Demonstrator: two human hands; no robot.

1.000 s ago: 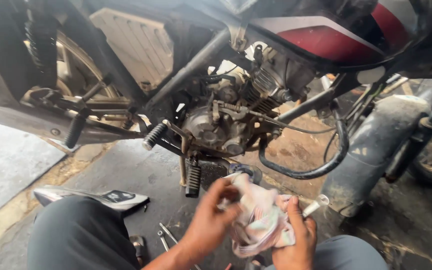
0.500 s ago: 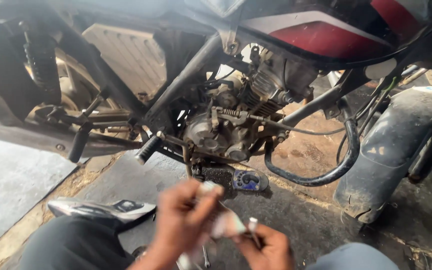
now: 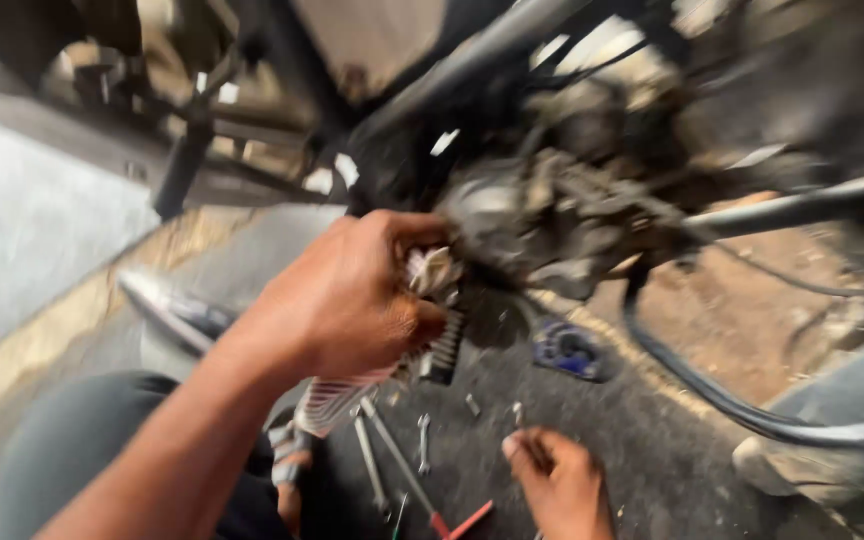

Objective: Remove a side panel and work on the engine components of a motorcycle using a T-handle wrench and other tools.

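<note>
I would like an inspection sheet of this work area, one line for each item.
Surface: dark, gritty floor under the motorcycle.
Job's things: striped rag bunched in the left hand, pressed at the engine; picture blurred.
Clutter: spanners and a red-handled tool on the floor; blue object.
Hands: left hand closed on the rag; right hand low, holding something small, unclear.
Cables: black hose looping below the engine.
Surroundings: foot peg, grey wall.

Striped cloth rag (image 3: 337,400), soft; engine (image 3: 542,215) grimy dull metal; wrenches (image 3: 392,465) bare steel; floor (image 3: 32,220) rough concrete
</note>
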